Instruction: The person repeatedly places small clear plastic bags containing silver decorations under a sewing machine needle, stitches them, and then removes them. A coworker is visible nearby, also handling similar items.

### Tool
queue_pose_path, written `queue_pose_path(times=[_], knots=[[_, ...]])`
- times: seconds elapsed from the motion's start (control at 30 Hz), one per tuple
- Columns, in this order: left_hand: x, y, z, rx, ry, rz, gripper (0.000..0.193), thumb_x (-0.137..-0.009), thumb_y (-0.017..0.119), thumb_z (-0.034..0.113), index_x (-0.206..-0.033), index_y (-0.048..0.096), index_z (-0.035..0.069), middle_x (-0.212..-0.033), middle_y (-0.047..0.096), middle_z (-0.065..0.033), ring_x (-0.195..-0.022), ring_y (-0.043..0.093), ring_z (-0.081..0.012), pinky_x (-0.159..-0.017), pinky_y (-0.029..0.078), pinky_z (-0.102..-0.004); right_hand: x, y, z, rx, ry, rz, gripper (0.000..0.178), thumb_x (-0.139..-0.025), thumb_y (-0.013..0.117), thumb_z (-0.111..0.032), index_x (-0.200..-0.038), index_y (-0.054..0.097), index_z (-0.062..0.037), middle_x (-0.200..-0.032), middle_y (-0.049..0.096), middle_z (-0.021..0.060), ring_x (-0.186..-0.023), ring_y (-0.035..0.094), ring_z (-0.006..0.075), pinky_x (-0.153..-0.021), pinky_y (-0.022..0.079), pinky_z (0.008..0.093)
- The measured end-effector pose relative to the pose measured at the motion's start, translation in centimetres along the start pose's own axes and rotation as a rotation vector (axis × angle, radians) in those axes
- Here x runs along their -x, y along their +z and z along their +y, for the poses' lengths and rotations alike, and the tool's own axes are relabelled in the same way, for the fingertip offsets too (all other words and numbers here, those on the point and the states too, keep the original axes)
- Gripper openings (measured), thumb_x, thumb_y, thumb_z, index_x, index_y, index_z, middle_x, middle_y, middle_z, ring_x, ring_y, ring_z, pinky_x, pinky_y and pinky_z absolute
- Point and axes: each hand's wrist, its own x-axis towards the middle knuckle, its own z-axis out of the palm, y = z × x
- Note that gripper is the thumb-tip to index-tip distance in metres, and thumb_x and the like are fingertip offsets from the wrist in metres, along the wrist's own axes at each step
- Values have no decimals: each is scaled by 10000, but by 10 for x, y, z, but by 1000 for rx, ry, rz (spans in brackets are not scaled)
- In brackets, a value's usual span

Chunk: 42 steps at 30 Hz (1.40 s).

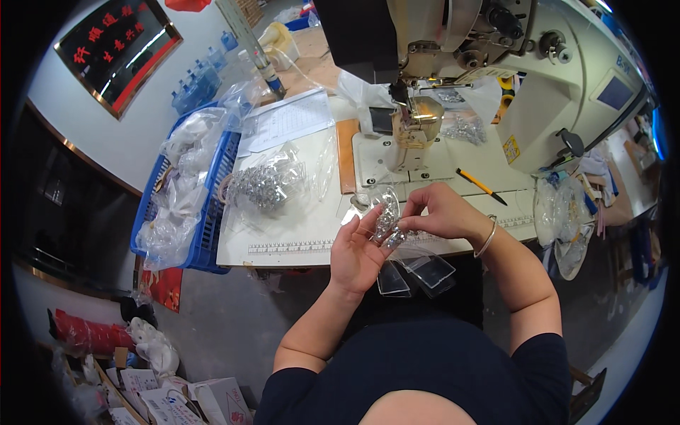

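Observation:
Over the table's front edge, my left hand (358, 256) is turned palm up, with its fingers curled round a clear, silver-sparkling plastic piece (387, 214). From the right, my right hand (445, 211) pinches the lower end of that piece between thumb and fingers. Clear plastic panels with dark edges (431, 272) hang below my hands; how they join the sparkling piece cannot be made out. Left of my hands lies a heap of similar silver-sparkling clear pieces (263, 185). A light sewing machine (418, 131) stands just beyond my hands.
A blue basket (216, 191) full of clear plastic bags stands at the table's left. Papers (287, 126) lie behind the heap. An orange-and-black pen (482, 186) rests right of the machine base, and a ruler strip (297, 247) runs along the front edge. Boxes (212, 400) sit lower left.

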Motion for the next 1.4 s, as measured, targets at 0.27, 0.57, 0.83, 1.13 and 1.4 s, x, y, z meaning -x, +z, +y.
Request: queue_pose_path(times=[0.27, 0.57, 0.83, 1.13, 1.4], knots=[[1, 0, -7, -186, 95, 25, 420, -901, 495, 109, -1298, 419, -4, -1220, 504, -133, -1098, 522, -231, -953, 435, -387, 3, 7, -1, 8, -20, 41, 155, -720, 724, -153, -752, 659, -17, -663, 645, 60, -609, 577, 115, -599, 453, 259], [-5, -11, -14, -401, 271, 5, 465, -801, 605, -76, -1240, 453, -44, -1011, 559, -106, -912, 592, -165, -814, 512, -278, 21, 25, -7, 6, -55, 178, 133, -728, 722, -110, -747, 652, 1, -685, 654, 76, -639, 597, 129, -627, 467, 268], [-3, -7, -5, -598, 329, -17, 446, -764, 661, -49, -1173, 483, -45, -918, 567, -79, -838, 594, -134, -771, 505, -240, 27, 24, -13, -90, -26, 163, 129, -737, 722, -108, -738, 643, -6, -679, 647, 44, -631, 583, 99, -616, 463, 243], [-3, -8, -5, -666, 373, -18, 435, -759, 652, -61, -1129, 430, -12, -921, 570, -97, -845, 589, -131, -749, 505, -242, 28, 28, -11, -114, -8, 162, 160, -738, 729, -136, -735, 637, -5, -670, 643, 55, -626, 589, 109, -602, 465, 251], [4, 12, 30, -1557, 1159, -166, 349, -658, 671, -122, -955, 557, 19, -806, 613, -73, -793, 624, -179, -716, 495, -246, 35, 5, 25, -330, -124, 491, 82, -772, 687, -60, -811, 625, -23, -761, 606, 13, -725, 583, 111, -703, 468, 238]])
